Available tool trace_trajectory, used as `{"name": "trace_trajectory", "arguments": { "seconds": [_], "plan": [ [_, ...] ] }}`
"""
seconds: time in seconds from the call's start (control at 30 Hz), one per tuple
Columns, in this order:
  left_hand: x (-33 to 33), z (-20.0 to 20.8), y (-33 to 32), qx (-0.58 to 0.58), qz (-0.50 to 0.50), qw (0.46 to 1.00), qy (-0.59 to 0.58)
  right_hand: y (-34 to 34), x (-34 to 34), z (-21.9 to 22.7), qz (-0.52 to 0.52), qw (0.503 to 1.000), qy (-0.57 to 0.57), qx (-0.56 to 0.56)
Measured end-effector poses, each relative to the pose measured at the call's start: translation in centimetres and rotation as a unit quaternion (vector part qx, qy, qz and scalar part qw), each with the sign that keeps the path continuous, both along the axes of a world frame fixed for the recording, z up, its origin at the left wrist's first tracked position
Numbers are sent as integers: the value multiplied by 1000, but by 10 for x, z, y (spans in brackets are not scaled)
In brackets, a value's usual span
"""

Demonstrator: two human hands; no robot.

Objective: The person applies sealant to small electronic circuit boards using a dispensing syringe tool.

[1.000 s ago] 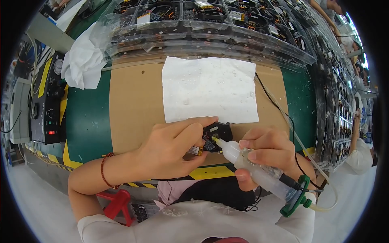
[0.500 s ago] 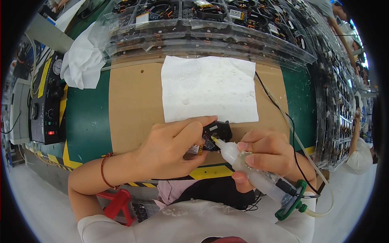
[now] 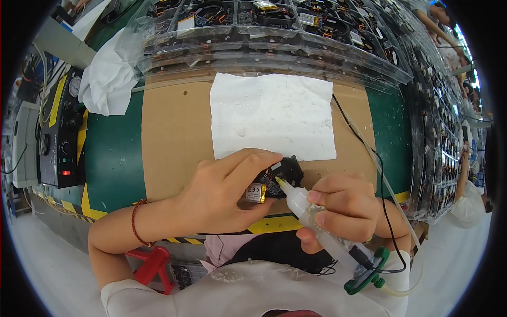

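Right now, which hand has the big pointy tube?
The right hand: its fingers grip the whitish syringe. The left hand, with the bracelet, holds the black device instead.

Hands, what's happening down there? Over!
Left hand holding black device. Right hand gripping translucent syringe, yellowish tip at the device. White sheet lies beyond, out of the way.

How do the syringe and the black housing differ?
- Look: the syringe is translucent whitish and green-ended; the black housing is dark, with exposed circuitry.
- Shape: the syringe is a long tube; the black housing is shorter and compact.
- Hold: the right grip has the syringe, slanted tip-down toward the black housing, which the left grip holds.

Shared: both are handheld. Whether they touch, I can't tell.
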State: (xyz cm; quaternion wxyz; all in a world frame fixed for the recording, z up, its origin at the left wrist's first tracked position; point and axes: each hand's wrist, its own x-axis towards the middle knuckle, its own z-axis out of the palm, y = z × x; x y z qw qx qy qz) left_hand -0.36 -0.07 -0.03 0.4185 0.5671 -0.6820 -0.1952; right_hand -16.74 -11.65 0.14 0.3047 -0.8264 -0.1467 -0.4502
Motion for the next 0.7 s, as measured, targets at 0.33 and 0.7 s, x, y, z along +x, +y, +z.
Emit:
{"name": "trace_trajectory", "arguments": {
  "seconds": [0.33,0.7],
  "plan": [
    [0,-2,0,-2,-1,1000,10,6,3,-6,14,997,-47,-59],
    [0,-2,2,10,-2,1000,2,5,-3,-4,40,995,-18,-93]
  ]
}}
